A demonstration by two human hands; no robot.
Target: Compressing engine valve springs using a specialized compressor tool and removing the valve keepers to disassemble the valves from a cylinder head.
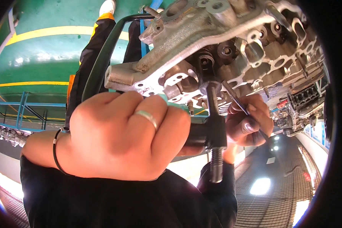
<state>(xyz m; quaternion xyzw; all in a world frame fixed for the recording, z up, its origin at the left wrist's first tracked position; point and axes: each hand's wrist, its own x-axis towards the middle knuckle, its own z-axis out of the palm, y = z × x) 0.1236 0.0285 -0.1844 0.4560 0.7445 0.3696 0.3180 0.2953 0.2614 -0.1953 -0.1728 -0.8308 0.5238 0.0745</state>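
The left hand (129,136) wears a silver ring (148,118) and black cord bracelet (55,155) (one small bead (54,141)); the top (114,201) is black.

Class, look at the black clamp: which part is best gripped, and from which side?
The black clamp is probably best gripped by its lower arm, coming from the left with a wrapped fist. The frame bows out leftward and that bar looks smooth, while the threaded screw beyond looks rougher. The left hand is closed there.

On the screw clamp (216,131) we have our left hand (129,136) at its left, a railing (22,103) farther left, our right hand (250,119) with a slender rod (236,99) just right, the metal casting (178,43) beyond.
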